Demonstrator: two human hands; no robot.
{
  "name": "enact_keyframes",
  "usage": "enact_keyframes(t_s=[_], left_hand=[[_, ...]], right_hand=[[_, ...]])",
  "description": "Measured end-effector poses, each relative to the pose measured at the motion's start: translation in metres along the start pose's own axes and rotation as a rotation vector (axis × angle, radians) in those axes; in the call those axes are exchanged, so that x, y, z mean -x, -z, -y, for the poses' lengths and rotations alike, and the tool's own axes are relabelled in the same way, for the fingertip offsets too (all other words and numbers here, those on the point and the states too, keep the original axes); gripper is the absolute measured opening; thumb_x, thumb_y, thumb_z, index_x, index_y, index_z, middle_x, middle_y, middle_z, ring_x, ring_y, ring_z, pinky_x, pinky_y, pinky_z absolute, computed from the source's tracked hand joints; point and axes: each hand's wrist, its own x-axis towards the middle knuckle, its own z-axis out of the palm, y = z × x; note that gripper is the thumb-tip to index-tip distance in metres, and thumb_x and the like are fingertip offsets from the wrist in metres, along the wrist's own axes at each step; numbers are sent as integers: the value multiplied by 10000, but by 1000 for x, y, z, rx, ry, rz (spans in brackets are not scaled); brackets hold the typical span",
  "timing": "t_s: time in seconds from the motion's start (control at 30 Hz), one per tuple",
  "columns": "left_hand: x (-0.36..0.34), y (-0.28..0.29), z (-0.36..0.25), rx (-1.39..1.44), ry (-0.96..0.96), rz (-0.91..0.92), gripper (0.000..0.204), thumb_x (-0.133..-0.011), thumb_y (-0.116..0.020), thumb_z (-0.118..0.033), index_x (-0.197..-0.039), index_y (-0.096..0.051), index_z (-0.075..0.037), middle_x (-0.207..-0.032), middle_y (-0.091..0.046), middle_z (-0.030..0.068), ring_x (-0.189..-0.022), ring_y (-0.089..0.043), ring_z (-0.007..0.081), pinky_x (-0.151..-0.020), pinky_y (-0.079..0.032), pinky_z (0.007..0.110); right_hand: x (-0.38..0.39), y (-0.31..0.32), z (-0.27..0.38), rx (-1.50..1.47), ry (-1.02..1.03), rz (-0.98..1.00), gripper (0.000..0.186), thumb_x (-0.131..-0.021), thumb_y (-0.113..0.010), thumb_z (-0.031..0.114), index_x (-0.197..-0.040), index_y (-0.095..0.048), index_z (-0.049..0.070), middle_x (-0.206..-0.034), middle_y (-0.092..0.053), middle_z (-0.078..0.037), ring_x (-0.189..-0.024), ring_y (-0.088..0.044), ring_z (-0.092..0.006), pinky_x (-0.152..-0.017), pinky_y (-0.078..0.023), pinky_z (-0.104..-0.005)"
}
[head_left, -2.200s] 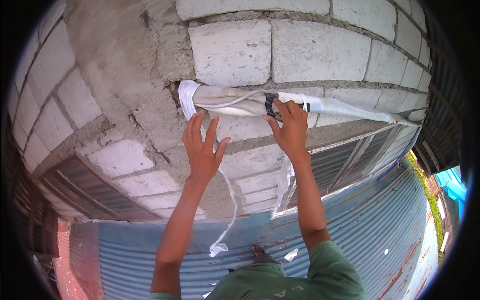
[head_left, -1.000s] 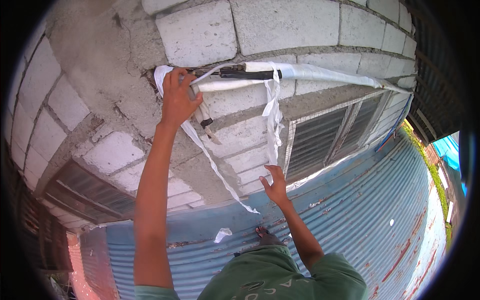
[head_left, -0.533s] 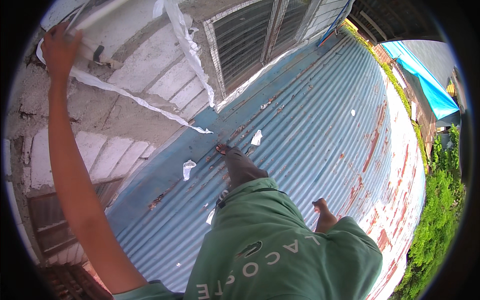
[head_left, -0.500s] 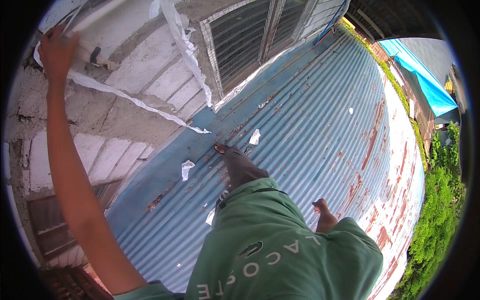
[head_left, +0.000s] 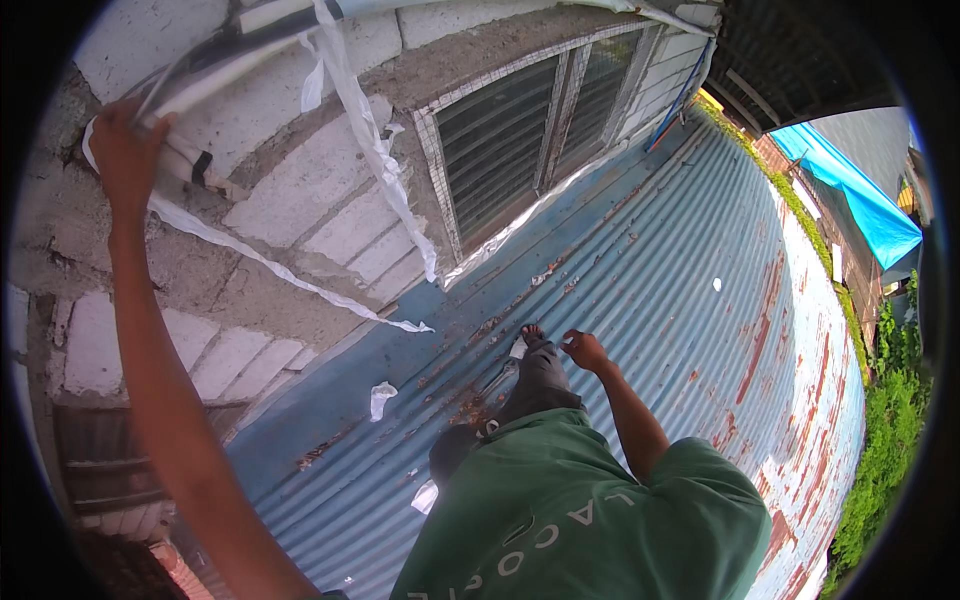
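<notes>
At the upper left my left hand (head_left: 130,160) is raised to the block wall, its fingers closed on a long white strip (head_left: 265,258) of thin, crumpled material. The strip loops behind the hand and trails down to the roof edge; its start under the fingers is hidden. Beside the hand, a pale pipe (head_left: 240,68) and a thin cable run along the wall. A second white strip (head_left: 362,115) hangs from higher on this run. My right hand (head_left: 585,350) is low over the roof in front of my body, with fingers curled. Whether it holds anything does not show.
Underfoot lies a blue corrugated metal roof (head_left: 640,300), rusted toward the right. White scraps (head_left: 382,398) lie on it. A louvred window (head_left: 500,140) is set in the wall. Beyond the roof's right edge are green plants (head_left: 885,440) and a bright blue tarp (head_left: 850,185).
My right hand has come into view over the roof. My left hand stays at the same spot on the wall. The view has shifted, and my legs are placed differently.
</notes>
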Motion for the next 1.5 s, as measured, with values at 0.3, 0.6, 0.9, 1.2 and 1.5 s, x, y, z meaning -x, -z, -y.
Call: enact_keyframes(t_s=[0.3, 0.6, 0.9, 1.2, 1.5], left_hand=[[14, 9, -26, 172, 117, -69, 469, -740, -812, -219, -1128, -622, -36, -1248, -477, 160, -1217, -447, 332, -1023, -373, 437], [11, 24, -55, 215, 280, -35, 420, -716, -800, -108, -1082, -607, -41, -1284, -465, 137, -1287, -433, 320, -1062, -359, 422], [-7, 39, -75, 132, 489, 112, 481, -712, -782, -53, -1140, -565, -14, -1282, -479, 143, -1261, -454, 319, -1072, -350, 412], [-3, -11, -260, 348, 359, -152, 342, -799, -739, -207, -1041, -609, -3, -864, -616, 123, -815, -590, 272, -764, -467, 392], [-3, -42, -267, 911, 797, -28, 471, -945, -586, -387, -1193, -587, 13, -912, -681, 132, -849, -628, 220, -798, -481, 353]], right_hand=[[-149, 53, 34, -451, 268, 23, 196, -895, -637, 175, -990, -637, 4, -764, -680, -80, -679, -667, -149, -631, -528, -289], [-223, 195, 349, -773, 1144, -11, 187, -896, -662, 146, -1041, -649, 30, -943, -636, -88, -811, -642, -180, -684, -523, -298], [-159, 216, 520, -856, 1247, 170, 253, -995, -523, 239, -1087, -593, 14, -681, -601, -64, -635, -596, -136, -625, -473, -288], [-97, 233, 465, -845, 1304, 143, 277, -1032, -425, 274, -961, -571, 49, -545, -471, -111, -459, -497, -233, -501, -378, -372], [-97, 315, 404, -854, 1266, 123, 376, -1016, -467, 341, -807, -553, 41, -542, -408, 17, -480, -385, -68, -464, -310, -260]])
